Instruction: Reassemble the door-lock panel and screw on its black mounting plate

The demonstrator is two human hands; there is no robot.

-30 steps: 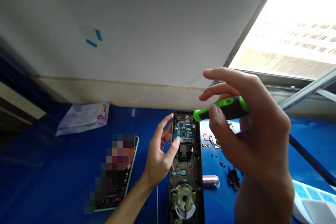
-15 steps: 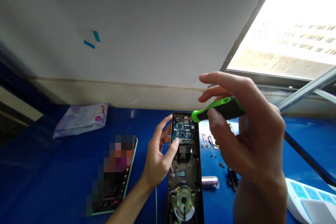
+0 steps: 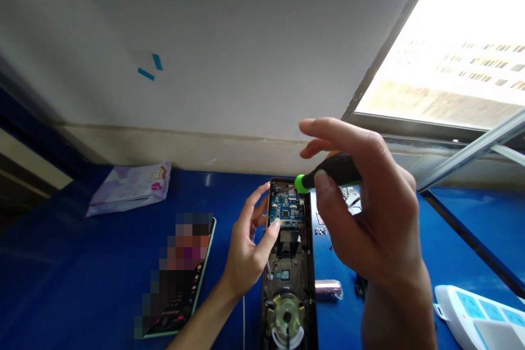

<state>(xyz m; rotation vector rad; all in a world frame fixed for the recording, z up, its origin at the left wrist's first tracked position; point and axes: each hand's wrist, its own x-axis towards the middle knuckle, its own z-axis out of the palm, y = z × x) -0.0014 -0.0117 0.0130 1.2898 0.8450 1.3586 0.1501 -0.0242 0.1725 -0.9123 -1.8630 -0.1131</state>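
1. A long, narrow, open-topped dark housing (image 3: 302,270) lies lengthwise on the glossy blue counter (image 3: 82,262), running from the bottom edge of the view toward the wall.
2. At its far end sits a blue rectangular circuit board (image 3: 289,213); nearer along the same shell come a black block (image 3: 287,243) and a round, yellowish, translucent mechanism (image 3: 286,314).
3. The left hand (image 3: 248,246) is beside the far half of the dark housing, gripping its left wall: the fingers reach along the outside, and the thumb comes over the rim to the lower left corner of the circuit board.
4. The right hand (image 3: 371,202) is above and to the right of the dark housing, closed around a screwdriver with a black and bright green handle (image 3: 338,170), pinched between thumb and fingers, while two other fingers stretch out free.
5. The screwdriver slants down to the left, its thin shaft over the top part of the circuit board; whether the tip touches a screw is too small to tell.
6. Just right of the dark housing lie small metal screws (image 3: 320,231) and, nearer the viewer, a pinkish, shiny cylinder in clear wrap (image 3: 328,289), both below and left of the right hand.
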